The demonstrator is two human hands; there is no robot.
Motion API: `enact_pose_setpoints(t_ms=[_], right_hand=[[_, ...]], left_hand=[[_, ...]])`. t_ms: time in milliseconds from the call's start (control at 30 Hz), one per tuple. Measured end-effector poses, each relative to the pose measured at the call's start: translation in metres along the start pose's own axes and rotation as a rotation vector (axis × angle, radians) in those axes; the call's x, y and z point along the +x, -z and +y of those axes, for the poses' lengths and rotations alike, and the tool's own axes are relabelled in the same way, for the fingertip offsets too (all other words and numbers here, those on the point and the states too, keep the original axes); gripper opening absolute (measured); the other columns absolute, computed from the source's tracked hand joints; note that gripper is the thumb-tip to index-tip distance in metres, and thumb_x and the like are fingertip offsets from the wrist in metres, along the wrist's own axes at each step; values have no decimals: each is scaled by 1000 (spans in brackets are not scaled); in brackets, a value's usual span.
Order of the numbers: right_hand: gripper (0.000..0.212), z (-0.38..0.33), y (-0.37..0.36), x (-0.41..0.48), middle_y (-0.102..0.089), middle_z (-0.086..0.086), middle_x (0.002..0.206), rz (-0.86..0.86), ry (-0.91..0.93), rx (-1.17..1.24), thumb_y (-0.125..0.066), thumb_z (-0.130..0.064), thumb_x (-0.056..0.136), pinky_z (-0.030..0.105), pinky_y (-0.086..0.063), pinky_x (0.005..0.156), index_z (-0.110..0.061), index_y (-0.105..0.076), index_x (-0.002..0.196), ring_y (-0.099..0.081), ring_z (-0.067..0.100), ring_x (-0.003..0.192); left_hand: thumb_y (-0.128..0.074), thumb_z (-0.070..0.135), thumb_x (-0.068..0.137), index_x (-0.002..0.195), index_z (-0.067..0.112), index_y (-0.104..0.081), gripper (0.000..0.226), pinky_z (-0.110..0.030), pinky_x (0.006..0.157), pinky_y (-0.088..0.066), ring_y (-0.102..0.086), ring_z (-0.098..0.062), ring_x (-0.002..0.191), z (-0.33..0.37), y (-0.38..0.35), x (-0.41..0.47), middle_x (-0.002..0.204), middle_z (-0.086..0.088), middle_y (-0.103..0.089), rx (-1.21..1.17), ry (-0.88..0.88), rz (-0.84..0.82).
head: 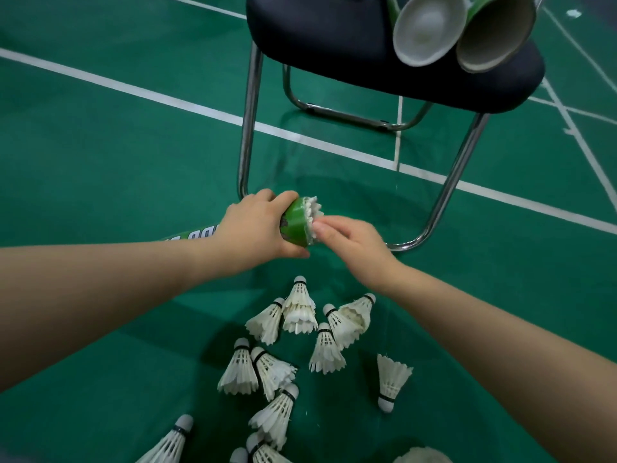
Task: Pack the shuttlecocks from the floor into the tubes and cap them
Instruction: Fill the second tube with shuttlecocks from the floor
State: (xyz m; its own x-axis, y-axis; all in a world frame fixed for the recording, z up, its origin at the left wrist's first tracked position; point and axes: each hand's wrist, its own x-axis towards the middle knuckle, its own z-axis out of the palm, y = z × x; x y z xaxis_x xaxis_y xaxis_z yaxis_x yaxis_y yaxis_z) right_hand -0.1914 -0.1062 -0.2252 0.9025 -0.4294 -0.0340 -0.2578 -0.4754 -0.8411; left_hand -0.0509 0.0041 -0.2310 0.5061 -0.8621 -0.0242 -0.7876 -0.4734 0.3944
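I am gripping the green tube (295, 222) near its mouth with my left hand (257, 228), fingers wrapped around it, while my right hand (350, 243) is pinching the white feathers (314, 208) sticking out of it. Loose shuttlecocks (300, 309) are lying scattered on the green floor (100, 145) below my arms, and two more tubes (494, 35) are lying on the chair (334, 38).

left hand (257, 225): bare, no glove | right hand (354, 245): bare | forearms: unsleeved (no watch or rings visible)

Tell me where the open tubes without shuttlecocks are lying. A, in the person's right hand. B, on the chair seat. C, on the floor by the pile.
B: two open tubes rest on the dark chair seat, their mouths facing the camera.
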Motion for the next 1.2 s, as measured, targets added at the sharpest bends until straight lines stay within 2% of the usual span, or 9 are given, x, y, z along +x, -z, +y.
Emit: enact_pose_setpoints(t_ms=[133,267,367,433,667,800,900,1033,1200], right_hand=[[61,-9,-18,6,-57,13,76,-122,-46,81,-50,-60,73,40,-41,74,0,-61,83,-50,19,75],[20,-16,-22,17,-59,-3,74,-278,-164,250,-62,-35,67,25,-43,76,-17,-61,72,-55,10,72],[9,-21,-22,18,-59,-2,79,-462,-179,322,-65,-17,76,14,-46,66,-16,-59,83,-57,2,69],[5,-21,-25,16,-61,1,87,-476,-176,309,-60,-11,88,18,-48,73,-15,-58,89,-58,6,78],[27,0,-24,27,-64,0,68,207,-113,403,-53,-23,93,29,-51,69,-20,-67,71,-59,13,66],[17,35,-35,15,-64,-4,101,169,-185,-128,-52,-27,93,30,-47,80,-22,-63,104,-56,9,85],[54,70,-59,-5,-42,-1,141,-170,-274,-520,-56,-35,88,33,-49,88,-30,-37,138,-55,15,103],[61,101,-74,-31,-49,5,130,-391,-267,-1010,-57,-45,81,47,-26,109,-22,-37,134,-45,25,120],[42,120,-63,-51,-52,5,115,-459,-176,-1134,-44,-38,84,41,-34,94,-18,-46,120,-44,26,109]], left_hand=[[-64,64,57,126,28,-41,81,-44,86,-45,-51,-26,96,2,5,-5,103,-3,-51,-15,-4,2],[-66,66,59,126,24,-41,82,-44,82,-45,-50,-27,92,3,6,-11,100,-5,-50,40,-26,-14],[-68,65,60,127,26,-40,83,-40,79,-41,-48,-26,93,3,3,-17,101,-3,-48,128,-97,-49],[-68,64,60,128,27,-38,83,-39,81,-40,-47,-25,96,2,0,-19,104,-3,-48,167,-118,-62],[-72,64,56,127,28,-40,85,-42,87,-44,-49,-26,99,-12,5,-16,105,-4,-51,28,11,-18],[-71,66,57,127,29,-39,86,-42,86,-44,-48,-26,99,-25,-1,-23,103,-3,-49,59,67,-50],[-71,65,58,130,29,-38,87,-42,87,-43,-48,-27,102,-33,-4,-27,106,-4,-50,54,93,-65],[-71,65,59,131,29,-37,88,-42,88,-44,-48,-25,101,-39,-4,-29,105,-3,-50,36,93,-81],[-71,64,59,130,29,-37,86,-41,86,-44,-48,-26,100,-47,-4,-28,104,-4,-49,44,96,-86]])
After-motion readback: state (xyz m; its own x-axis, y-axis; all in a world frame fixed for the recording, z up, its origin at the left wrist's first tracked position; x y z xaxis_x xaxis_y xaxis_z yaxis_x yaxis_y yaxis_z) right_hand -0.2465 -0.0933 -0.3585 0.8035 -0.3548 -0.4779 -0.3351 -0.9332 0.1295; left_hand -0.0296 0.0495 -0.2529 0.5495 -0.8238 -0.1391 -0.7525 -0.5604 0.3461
